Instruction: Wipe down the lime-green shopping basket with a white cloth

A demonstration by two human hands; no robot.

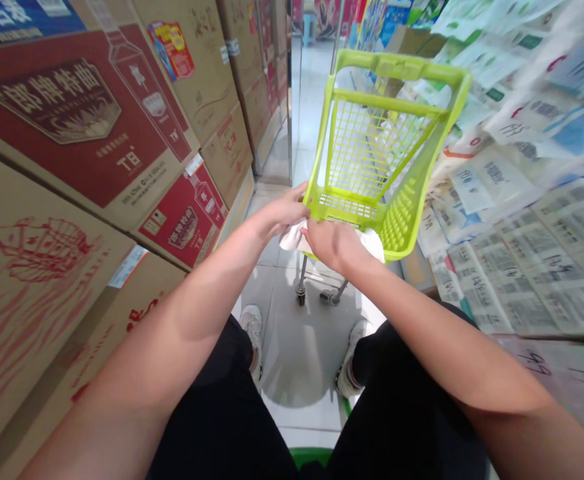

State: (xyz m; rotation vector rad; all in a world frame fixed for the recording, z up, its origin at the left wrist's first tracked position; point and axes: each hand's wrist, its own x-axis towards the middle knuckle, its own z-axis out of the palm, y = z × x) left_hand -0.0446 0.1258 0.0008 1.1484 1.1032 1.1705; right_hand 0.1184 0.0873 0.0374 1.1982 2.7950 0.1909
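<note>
A small lime-green shopping cart (pixel 402 103) stands before me, tilted in view, with its mesh panel on the far side and grey legs on casters below. My left hand (pixel 291 208) grips the near left corner of its basket, fingers partly hidden by the rim. Pressed against the near side of the basket, my right hand (pixel 328 241) is closed on a white cloth (pixel 373 244). Part of the cloth also shows between my two hands, below the left one. The right fingertips are mostly out of sight behind the cloth and the hand.
Stacked cardboard cartons (pixel 137 113) wall in the left side. On the right, packs of tissue paper (pixel 502 267) with handwritten price tags are piled high. My shoes (pixel 252 327) rest on the tiled floor (pixel 297 360). A glass panel edge (pixel 291 100) stands beyond the cart.
</note>
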